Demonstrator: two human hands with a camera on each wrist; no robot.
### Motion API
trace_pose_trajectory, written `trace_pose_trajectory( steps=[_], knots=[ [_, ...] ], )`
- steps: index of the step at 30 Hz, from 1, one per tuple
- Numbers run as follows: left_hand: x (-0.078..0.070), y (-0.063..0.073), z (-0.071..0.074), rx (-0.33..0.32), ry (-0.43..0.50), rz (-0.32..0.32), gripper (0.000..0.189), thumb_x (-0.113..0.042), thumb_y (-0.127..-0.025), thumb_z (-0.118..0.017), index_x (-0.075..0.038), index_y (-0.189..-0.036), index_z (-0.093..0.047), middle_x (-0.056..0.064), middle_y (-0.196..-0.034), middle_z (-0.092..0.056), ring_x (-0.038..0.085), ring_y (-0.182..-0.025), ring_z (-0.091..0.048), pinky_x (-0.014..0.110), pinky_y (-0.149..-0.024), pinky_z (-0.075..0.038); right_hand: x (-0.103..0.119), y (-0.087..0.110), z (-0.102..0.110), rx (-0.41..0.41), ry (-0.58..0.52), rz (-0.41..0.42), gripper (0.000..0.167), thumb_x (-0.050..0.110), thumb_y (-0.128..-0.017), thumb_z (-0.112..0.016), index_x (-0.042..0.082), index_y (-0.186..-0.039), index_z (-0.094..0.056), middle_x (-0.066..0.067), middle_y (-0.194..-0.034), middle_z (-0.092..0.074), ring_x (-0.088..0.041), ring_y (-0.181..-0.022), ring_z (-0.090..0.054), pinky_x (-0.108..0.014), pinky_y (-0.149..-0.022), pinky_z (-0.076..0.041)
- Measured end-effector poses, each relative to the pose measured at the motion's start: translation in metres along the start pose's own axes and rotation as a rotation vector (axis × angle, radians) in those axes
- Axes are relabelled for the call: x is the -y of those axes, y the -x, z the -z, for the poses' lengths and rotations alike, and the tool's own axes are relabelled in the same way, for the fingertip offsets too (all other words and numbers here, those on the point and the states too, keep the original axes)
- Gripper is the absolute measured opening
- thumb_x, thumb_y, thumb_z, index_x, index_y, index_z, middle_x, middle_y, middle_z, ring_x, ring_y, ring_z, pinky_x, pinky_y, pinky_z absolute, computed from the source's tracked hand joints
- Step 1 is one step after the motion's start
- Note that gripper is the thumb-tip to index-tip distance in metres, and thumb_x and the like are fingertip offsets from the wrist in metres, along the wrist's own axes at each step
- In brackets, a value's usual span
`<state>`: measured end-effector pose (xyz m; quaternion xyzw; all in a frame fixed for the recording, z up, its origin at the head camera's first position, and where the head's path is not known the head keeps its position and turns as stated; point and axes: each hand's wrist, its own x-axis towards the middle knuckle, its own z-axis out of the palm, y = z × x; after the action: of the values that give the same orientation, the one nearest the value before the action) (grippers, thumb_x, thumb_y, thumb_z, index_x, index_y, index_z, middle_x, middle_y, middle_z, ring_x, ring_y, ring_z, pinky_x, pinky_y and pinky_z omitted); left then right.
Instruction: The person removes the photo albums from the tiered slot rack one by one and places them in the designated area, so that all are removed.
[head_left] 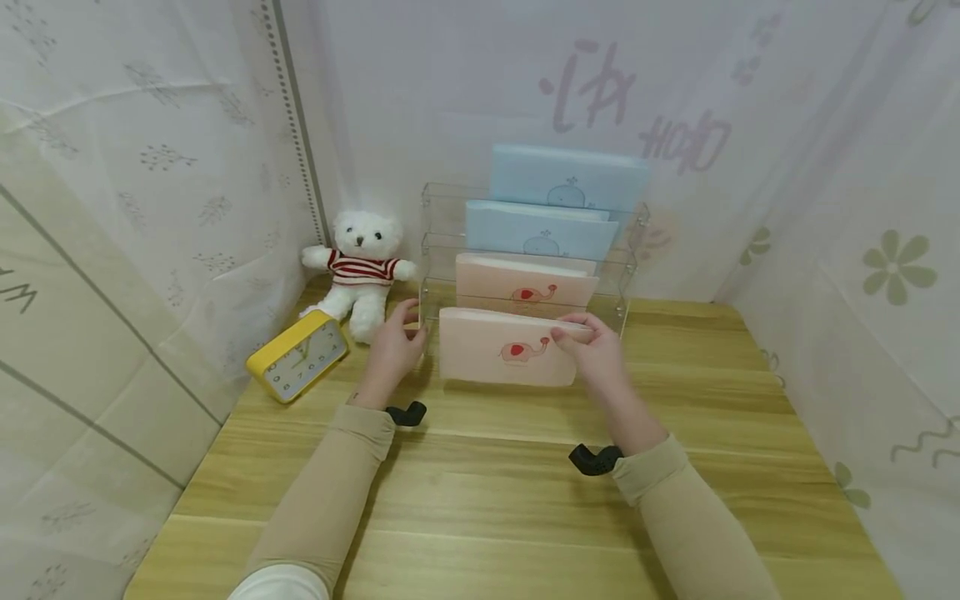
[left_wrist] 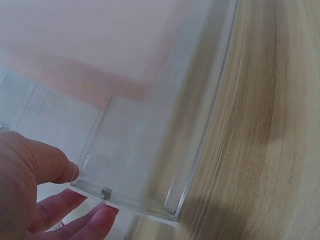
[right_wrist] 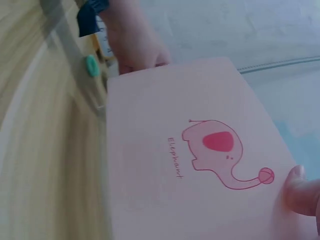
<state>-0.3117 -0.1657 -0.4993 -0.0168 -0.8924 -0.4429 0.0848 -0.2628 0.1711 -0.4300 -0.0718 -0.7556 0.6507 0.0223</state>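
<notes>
My right hand (head_left: 600,358) pinches the upper right corner of a pink notebook (head_left: 476,346) with a red elephant on its cover, thumb on the front. It stands upright, low at the front of a clear acrylic rack (head_left: 429,217). In the right wrist view the word "Elephant" shows beside the drawing. At the rack's left side is my left hand (head_left: 393,350). Its thumb and fingers (left_wrist: 102,220) hold the rack's clear side panel (left_wrist: 140,210) from either side in the left wrist view. Behind stand another pink elephant notebook (head_left: 480,279) and two light blue whale notebooks (head_left: 498,229), in stepped tiers.
Left of the rack sits a white teddy bear (head_left: 367,237) in a striped red and white sweater. A yellow clock (head_left: 300,357) leans on the wood table (head_left: 480,508) in front of it. Patterned curtains (head_left: 840,233) surround the table's back and sides.
</notes>
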Motion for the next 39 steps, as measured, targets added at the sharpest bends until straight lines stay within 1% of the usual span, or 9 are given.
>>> trace_pose_trajectory(
  steps=[3,8,11,13,16,19,23,31,39],
  knots=[
    [0.000,0.001,0.000,0.006,0.000,-0.002,0.056,-0.021,-0.110,-0.065,-0.017,-0.163,-0.048,0.020,-0.149,-0.070,0.040,-0.120,-0.078,0.055,-0.089,-0.067,-0.010,0.001,-0.005,0.055,0.034,-0.047,0.024,0.016,-0.102,-0.081,0.008,-0.123,-0.073,-0.020,-0.144,-0.063,-0.028,-0.119,-0.067,-0.032,-0.090,-0.058],
    [-0.002,0.002,0.002,0.023,0.006,0.009,0.057,-0.022,-0.111,-0.063,-0.018,-0.165,-0.046,0.020,-0.151,-0.069,0.040,-0.122,-0.078,0.054,-0.090,-0.067,-0.021,0.000,-0.009,0.110,0.047,-0.063,0.022,0.013,-0.104,-0.077,0.006,-0.123,-0.071,-0.021,-0.144,-0.059,-0.031,-0.123,-0.061,-0.035,-0.091,-0.054],
    [-0.003,0.003,0.003,0.024,0.007,0.012,0.057,-0.022,-0.111,-0.064,-0.018,-0.165,-0.046,0.020,-0.151,-0.069,0.040,-0.122,-0.078,0.055,-0.091,-0.067,-0.024,-0.001,-0.007,0.134,0.100,-0.044,0.023,0.014,-0.104,-0.077,0.005,-0.124,-0.070,-0.019,-0.142,-0.059,-0.032,-0.126,-0.056,-0.038,-0.097,-0.051],
    [-0.004,0.003,0.003,0.023,0.006,0.014,0.057,-0.022,-0.111,-0.064,-0.018,-0.165,-0.046,0.020,-0.151,-0.069,0.040,-0.122,-0.078,0.055,-0.091,-0.067,-0.025,-0.001,-0.004,0.157,0.172,-0.018,0.023,0.016,-0.104,-0.077,0.005,-0.124,-0.070,-0.019,-0.139,-0.062,-0.034,-0.126,-0.056,-0.041,-0.100,-0.049],
    [-0.005,0.003,0.003,0.025,0.001,0.021,0.056,-0.022,-0.111,-0.064,-0.019,-0.164,-0.047,0.020,-0.150,-0.069,0.040,-0.122,-0.078,0.055,-0.090,-0.067,-0.030,-0.003,0.002,0.197,0.297,0.030,0.023,0.019,-0.104,-0.078,0.008,-0.124,-0.072,-0.018,-0.135,-0.067,-0.035,-0.125,-0.058,-0.043,-0.103,-0.050],
    [-0.005,0.003,0.003,0.024,0.000,0.022,0.056,-0.022,-0.111,-0.065,-0.019,-0.164,-0.047,0.020,-0.150,-0.069,0.040,-0.121,-0.078,0.055,-0.090,-0.067,-0.036,-0.006,0.007,0.230,0.362,0.063,0.024,0.020,-0.103,-0.078,0.011,-0.125,-0.073,-0.016,-0.135,-0.069,-0.036,-0.124,-0.061,-0.044,-0.102,-0.053],
    [-0.005,0.003,0.003,0.019,0.005,0.016,0.056,-0.021,-0.110,-0.065,-0.019,-0.164,-0.047,0.020,-0.149,-0.069,0.040,-0.120,-0.078,0.056,-0.089,-0.066,-0.042,-0.005,0.013,0.278,0.384,0.106,0.028,0.018,-0.101,-0.080,0.012,-0.128,-0.074,-0.015,-0.138,-0.072,-0.036,-0.128,-0.064,-0.047,-0.105,-0.054],
    [-0.005,0.004,0.003,0.021,0.013,0.017,0.057,-0.020,-0.110,-0.065,-0.019,-0.164,-0.047,0.020,-0.150,-0.069,0.040,-0.119,-0.078,0.055,-0.088,-0.067,-0.063,-0.002,0.021,0.343,0.428,0.149,0.031,0.019,-0.101,-0.081,0.014,-0.132,-0.076,-0.010,-0.139,-0.076,-0.038,-0.140,-0.063,-0.061,-0.120,-0.046],
    [-0.005,0.004,0.003,0.016,0.013,0.007,0.056,-0.020,-0.110,-0.065,-0.017,-0.163,-0.048,0.021,-0.148,-0.070,0.040,-0.118,-0.079,0.056,-0.088,-0.067,-0.081,-0.001,0.025,0.388,0.416,0.205,0.031,0.015,-0.101,-0.081,0.007,-0.130,-0.077,-0.013,-0.138,-0.076,-0.037,-0.138,-0.065,-0.058,-0.117,-0.050]
  ],
)
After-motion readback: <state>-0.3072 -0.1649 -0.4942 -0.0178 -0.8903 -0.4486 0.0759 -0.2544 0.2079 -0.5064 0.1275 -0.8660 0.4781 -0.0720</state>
